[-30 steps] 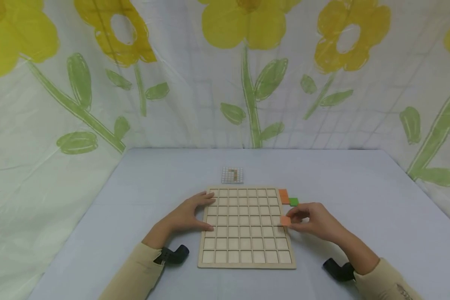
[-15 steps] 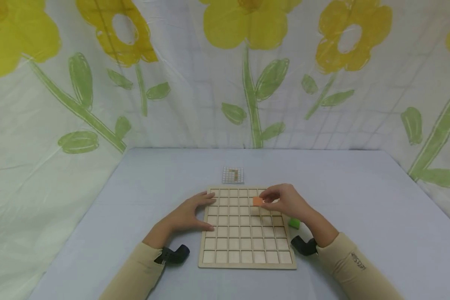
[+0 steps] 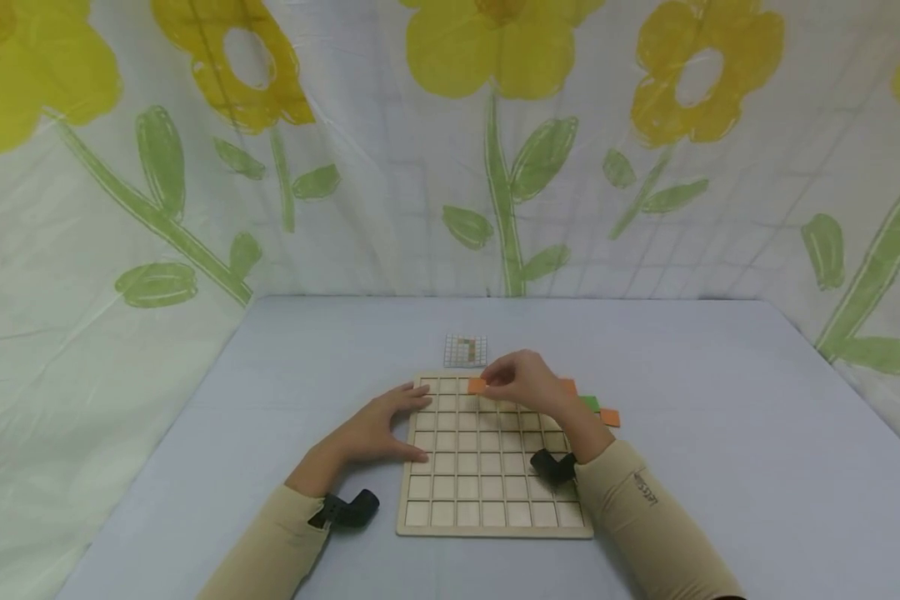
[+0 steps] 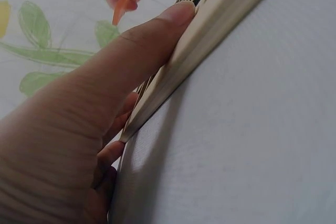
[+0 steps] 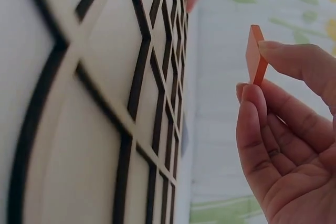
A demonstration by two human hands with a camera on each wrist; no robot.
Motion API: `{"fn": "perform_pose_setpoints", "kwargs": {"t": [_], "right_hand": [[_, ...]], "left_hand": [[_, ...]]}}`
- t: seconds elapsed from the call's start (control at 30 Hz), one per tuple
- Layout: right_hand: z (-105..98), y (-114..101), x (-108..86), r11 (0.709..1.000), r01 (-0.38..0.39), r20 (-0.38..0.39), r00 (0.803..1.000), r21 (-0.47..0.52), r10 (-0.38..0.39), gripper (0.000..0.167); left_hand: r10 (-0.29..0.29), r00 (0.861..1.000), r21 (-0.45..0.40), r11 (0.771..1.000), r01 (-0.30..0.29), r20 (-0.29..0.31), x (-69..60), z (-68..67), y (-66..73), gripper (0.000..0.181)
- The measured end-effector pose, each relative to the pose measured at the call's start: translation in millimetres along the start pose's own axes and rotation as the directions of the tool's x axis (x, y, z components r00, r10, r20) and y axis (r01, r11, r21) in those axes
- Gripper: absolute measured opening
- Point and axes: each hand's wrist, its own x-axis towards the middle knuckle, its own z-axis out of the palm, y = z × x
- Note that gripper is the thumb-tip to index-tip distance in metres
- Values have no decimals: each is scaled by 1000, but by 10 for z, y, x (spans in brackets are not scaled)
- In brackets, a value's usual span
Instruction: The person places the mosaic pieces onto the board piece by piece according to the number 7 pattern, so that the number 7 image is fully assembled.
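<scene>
Between thumb and fingertips my right hand (image 3: 528,387) pinches an orange square tile (image 3: 476,386) above the far row of a wooden grid board (image 3: 495,532). In the right wrist view the tile (image 5: 254,56) stands tilted on edge, apart from the board's slats. My left hand (image 3: 378,429) rests at the board's left edge, fingers and thumb spread. The left wrist view shows its thumb (image 4: 157,30) lying on the rim. Part of the board's right side is hidden under my right hand and forearm.
A small printed grid card (image 3: 465,351) lies beyond the board's far edge. At the board's right side are an orange tile (image 3: 569,386), a green tile (image 3: 589,403) and another orange tile (image 3: 610,417). A flowered curtain (image 3: 390,167) hangs behind the table.
My right hand has carried the orange tile from the board's right edge leftward and away from me, over the far row. The left hand has stayed put.
</scene>
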Motion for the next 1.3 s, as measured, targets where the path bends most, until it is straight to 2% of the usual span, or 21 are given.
{"fn": "perform_pose_setpoints", "kwargs": {"t": [0.2,0.5,0.83,1.03,1.3], "right_hand": [[108,43,116,999,-26,14,1000,33,26,22],[246,191,169,993,-50,50,998,107,45,20],[276,230,165,999,-15,56,998,52,12,21],[292,223,172,998,-55,62,997,22,54,19],[302,210,170,998,-63,61,996,-13,63,18]], "left_hand": [[0,1000,0,1000,0,-2,-1,2,0,86],[-6,1000,-7,1000,6,4,1,3,5,86],[1,1000,-14,1000,-1,4,2,-2,1,87],[6,1000,-20,1000,-6,-1,5,1,-7,87],[-8,1000,-15,1000,8,5,7,4,-3,87]]}}
